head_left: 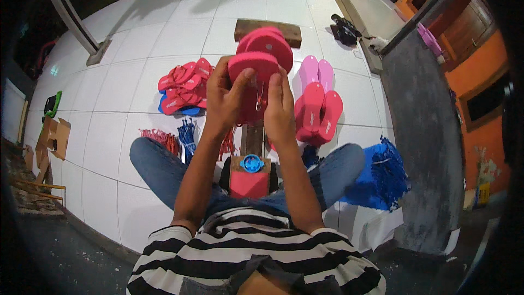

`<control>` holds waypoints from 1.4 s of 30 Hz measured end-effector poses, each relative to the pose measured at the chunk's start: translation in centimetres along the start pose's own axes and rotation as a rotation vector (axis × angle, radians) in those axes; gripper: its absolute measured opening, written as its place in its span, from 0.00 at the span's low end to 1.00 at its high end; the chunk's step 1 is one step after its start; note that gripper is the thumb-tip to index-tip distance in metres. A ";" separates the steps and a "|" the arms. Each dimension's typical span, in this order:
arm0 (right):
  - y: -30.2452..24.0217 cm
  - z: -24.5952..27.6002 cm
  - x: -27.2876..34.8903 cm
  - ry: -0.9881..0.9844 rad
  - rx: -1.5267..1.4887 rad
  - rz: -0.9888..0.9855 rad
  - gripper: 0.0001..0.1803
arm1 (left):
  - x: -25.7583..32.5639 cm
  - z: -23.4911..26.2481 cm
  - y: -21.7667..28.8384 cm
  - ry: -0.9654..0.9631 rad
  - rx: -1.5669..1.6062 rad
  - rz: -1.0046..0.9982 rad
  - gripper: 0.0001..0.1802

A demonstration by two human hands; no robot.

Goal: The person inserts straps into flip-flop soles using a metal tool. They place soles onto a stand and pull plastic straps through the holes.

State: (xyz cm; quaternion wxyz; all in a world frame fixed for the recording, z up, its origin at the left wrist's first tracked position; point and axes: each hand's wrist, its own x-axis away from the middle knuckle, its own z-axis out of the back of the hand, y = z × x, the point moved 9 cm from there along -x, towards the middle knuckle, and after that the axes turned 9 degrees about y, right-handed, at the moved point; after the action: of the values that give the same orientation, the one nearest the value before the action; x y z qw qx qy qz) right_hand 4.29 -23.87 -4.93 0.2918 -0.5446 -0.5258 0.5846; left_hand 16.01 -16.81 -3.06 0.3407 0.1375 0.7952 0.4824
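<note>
In front of me, both hands hold up a pinkish-red flip-flop sole [252, 65]. My left hand [226, 98] grips its left side with the thumb on the near face. On the right side, the fingers of my right hand [280, 104] press against the sole. A thin metal piece [258, 101] with a bit of red shows between the hands; its kind is hard to make out. Just beyond the held sole are more pinkish-red soles [268, 43], close to a wooden block [292, 34]. The lower part of the held sole is partly hidden.
Strapped red flip-flops [183, 84] are piled at left, above bundles of blue straps [186, 139] and red straps [164, 139]. At right stand red soles [319, 114] and pink soles [317, 72]. Blue straps [385, 169] lie by my right knee. A blue round dish [251, 163] sits before me.
</note>
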 end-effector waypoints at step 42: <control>0.8 5.8 12.0 -0.494 0.236 0.278 0.23 | 13.0 3.7 -2.4 -0.465 -0.208 0.595 0.10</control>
State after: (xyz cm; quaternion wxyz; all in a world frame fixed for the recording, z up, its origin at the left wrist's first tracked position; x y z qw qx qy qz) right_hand -3.82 -14.80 -10.45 0.1334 -0.4150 -0.4300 0.7907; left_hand 9.32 -8.42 -11.58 0.3692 0.4325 0.5689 0.5941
